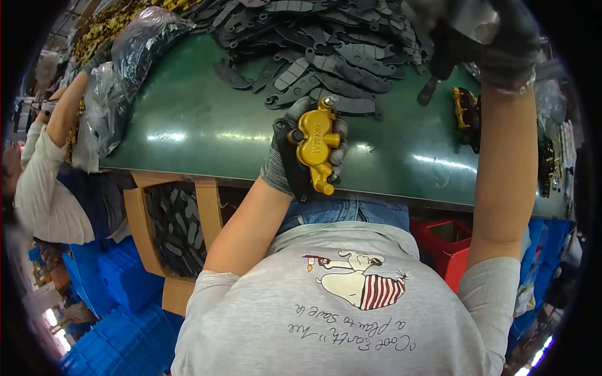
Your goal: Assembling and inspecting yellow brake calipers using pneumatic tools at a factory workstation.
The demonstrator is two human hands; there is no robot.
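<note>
Over the surface [188, 106], fingers of the left hand [295, 114] clamp a gold caliper [315, 141] by the near edge, the blurred right hand [511, 53] seemingly gripping a power tool [446, 55].

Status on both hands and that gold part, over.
Left hand holding gold caliper. Right hand raised, gripping dark power driver, tip apart from caliper. Dark pads heaped on green table, just beyond left hand.

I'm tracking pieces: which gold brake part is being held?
The gold brake part in the gloved left hand; another brake part, at right, lies on the green table, untouched.
</note>
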